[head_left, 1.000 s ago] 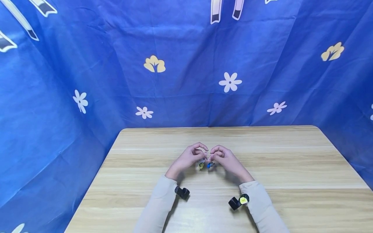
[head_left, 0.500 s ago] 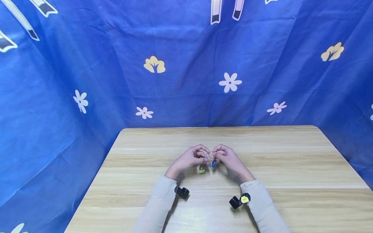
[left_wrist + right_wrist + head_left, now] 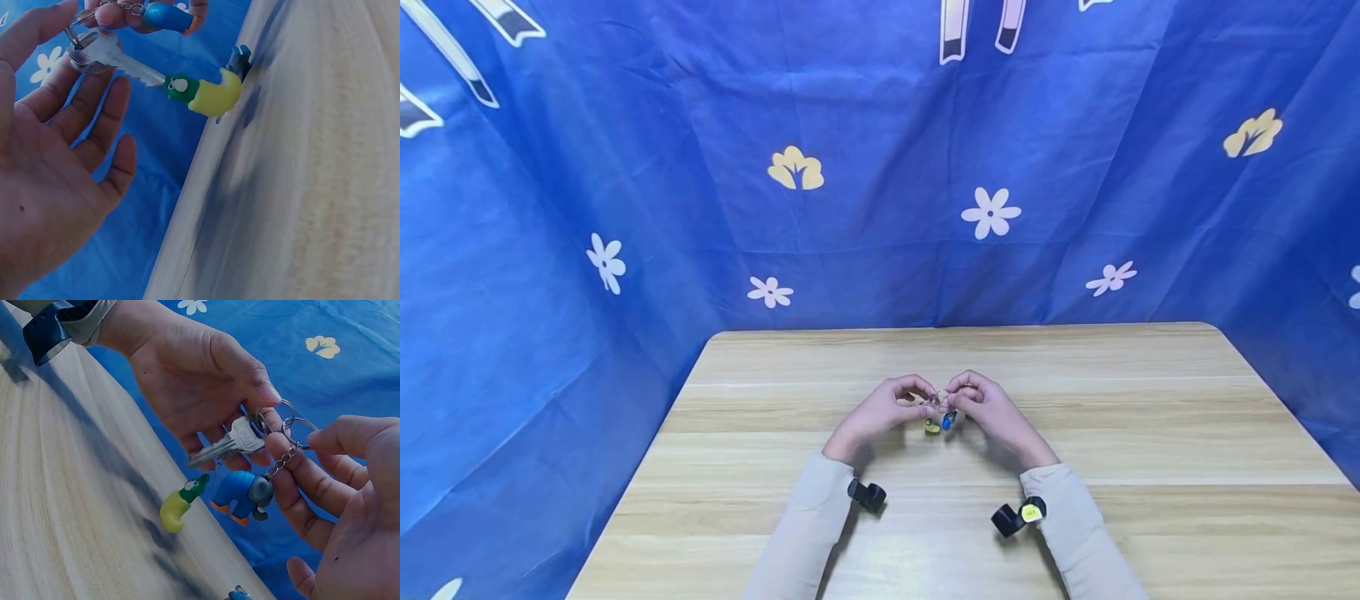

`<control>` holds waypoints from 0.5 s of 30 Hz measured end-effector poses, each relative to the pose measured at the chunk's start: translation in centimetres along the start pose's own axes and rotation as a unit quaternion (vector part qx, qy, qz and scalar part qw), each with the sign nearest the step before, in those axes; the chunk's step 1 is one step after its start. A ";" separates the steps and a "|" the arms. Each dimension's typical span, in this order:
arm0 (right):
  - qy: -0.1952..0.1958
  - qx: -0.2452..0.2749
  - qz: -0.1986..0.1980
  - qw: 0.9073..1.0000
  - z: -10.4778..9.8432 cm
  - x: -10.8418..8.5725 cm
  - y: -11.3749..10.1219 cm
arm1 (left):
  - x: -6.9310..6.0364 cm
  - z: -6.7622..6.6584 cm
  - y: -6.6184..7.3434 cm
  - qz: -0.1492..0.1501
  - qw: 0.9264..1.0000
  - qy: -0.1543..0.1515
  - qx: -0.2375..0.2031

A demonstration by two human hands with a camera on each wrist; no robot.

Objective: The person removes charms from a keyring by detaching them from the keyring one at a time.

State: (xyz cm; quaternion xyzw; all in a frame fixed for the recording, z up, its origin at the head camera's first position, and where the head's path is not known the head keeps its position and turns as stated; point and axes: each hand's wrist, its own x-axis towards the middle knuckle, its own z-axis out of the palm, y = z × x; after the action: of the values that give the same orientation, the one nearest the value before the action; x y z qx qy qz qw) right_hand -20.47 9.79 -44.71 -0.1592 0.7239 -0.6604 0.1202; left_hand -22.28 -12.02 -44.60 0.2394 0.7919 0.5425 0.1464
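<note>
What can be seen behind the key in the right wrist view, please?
Behind the key are the left hand, its fingers showing past the key's edges, and the blue cloth farther back. Whatever lies directly behind the metal is covered and cannot be seen.

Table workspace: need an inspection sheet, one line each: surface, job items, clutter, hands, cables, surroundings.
Surface: light wood-grain table, shadowed beneath the hands.
Job items: key rings with key, blue elephant charm and yellow-green charm, held up between the hands.
Clutter: small grey-blue item; cannot tell whether it touches the table.
Hands: left hand and right hand both pinch at the rings.
Cables: nothing seen.
Surroundings: blue flowered fabric behind and at both sides.
</note>
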 end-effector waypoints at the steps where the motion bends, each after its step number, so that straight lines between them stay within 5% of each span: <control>1: -0.005 -0.002 -0.004 1.000 0.0 0.0 0.0 | 0.0 0.0 0.0 0.002 1.000 0.004 -0.002; 15: -0.006 -0.040 -0.023 0.999 0.3 -0.1 -0.2 | -0.1 -0.1 -0.1 0.010 0.999 0.026 -0.032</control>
State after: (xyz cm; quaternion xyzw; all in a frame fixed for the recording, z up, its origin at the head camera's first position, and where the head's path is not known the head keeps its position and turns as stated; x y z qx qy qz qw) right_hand -20.27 9.56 -44.55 -0.1847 0.7451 -0.6324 0.1033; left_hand -22.23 -12.21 -44.69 0.2286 0.7753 0.5747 0.1279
